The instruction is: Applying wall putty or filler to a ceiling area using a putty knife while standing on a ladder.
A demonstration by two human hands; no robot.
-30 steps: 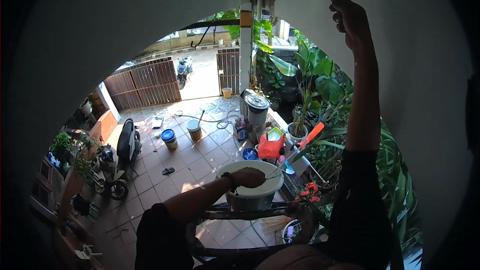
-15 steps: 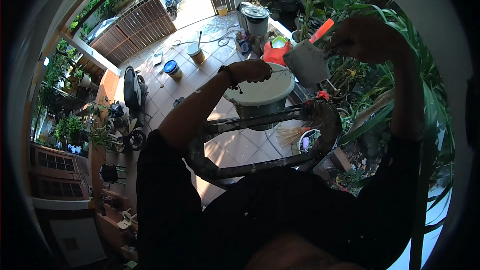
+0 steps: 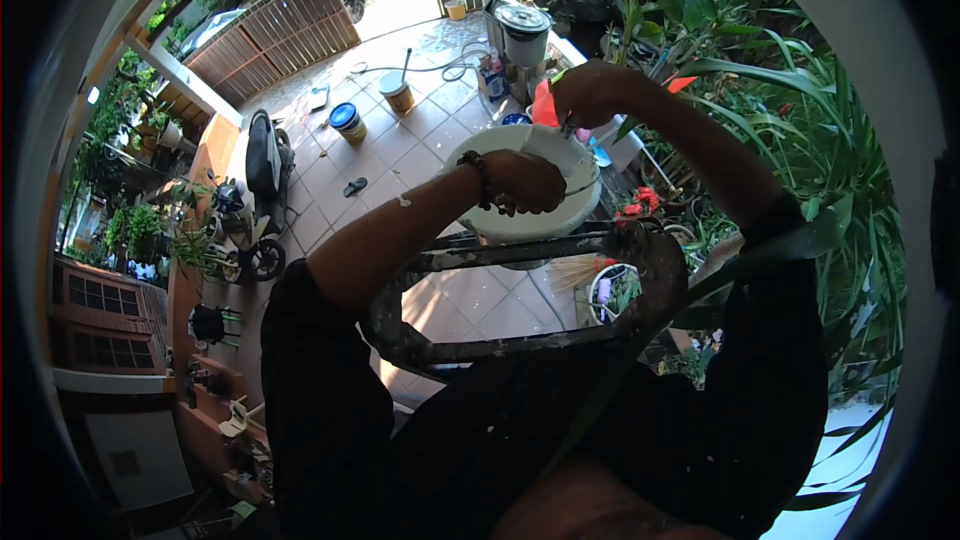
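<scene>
The right hand (image 3: 597, 97) is closed on the handle of a scraper (image 3: 552, 148), its pale blade tilted down over the mouth of the bucket (image 3: 530, 231). The left hand (image 3: 527, 183) is curled into a fist above the same bucket, round a thin strip (image 3: 584, 186) that juts to the right; what it is cannot be made out. Whether blade and left hand touch cannot be told either.

Below spreads the tiled floor (image 3: 400, 155), with the brown gate (image 3: 270, 48) at its far side. A dark, paint-spotted frame (image 3: 520, 344) lies just in front of the body, and its far rail crosses before the bucket's lower part. On the left stands a scooter (image 3: 264, 165). The wide bucket holds a whitish mass. Beyond it are a lidded bin (image 3: 523, 37), a pale-topped pail (image 3: 396, 94) and a blue-lidded pail (image 3: 348, 122), the two pails near each other. A dark slipper (image 3: 355, 186) lies on the tiles; a beaded bracelet (image 3: 485, 185) circles the left wrist.
</scene>
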